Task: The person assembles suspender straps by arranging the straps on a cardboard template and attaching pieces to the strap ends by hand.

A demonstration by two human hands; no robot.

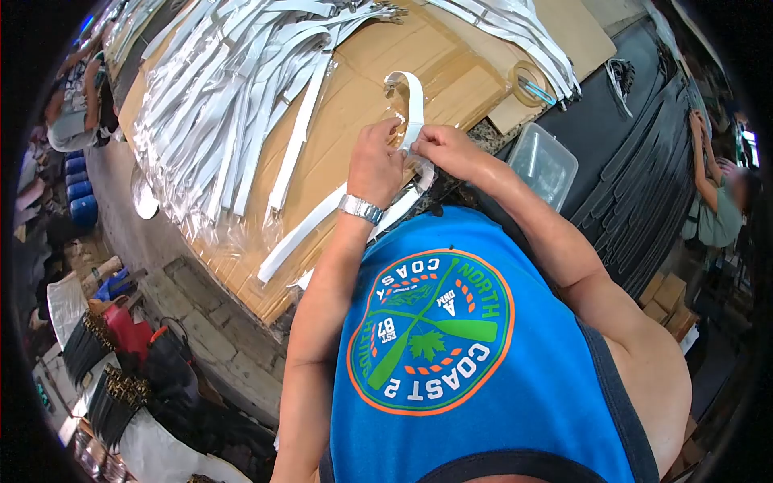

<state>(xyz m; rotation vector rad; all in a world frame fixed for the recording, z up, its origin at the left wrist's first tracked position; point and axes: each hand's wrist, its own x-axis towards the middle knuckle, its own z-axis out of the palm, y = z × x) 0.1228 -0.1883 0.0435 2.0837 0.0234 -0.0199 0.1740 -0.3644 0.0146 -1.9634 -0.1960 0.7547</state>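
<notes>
A white belt (415, 98) curls up from between my hands, its far end bent over. My left hand (376, 163), with a silver watch at the wrist, is closed on the belt from the left side. From the right, my right hand (452, 152) pinches it with thumb and fingertips. Clear plastic film shows around the belt near my fingers. Another white strap (302, 233) lies slantwise below my left hand. To the left spreads a large heap of white belts (233, 105), many in clear plastic sleeves, over a cardboard sheet (366, 84).
At the right stand a tape roll (527, 84) with a blue-handled tool and a clear plastic box (545, 161). Black straps (624, 169) hang in a long row beyond. More white belts (515, 32) lie at the back. A person (717, 201) works far right, another (74, 117) far left.
</notes>
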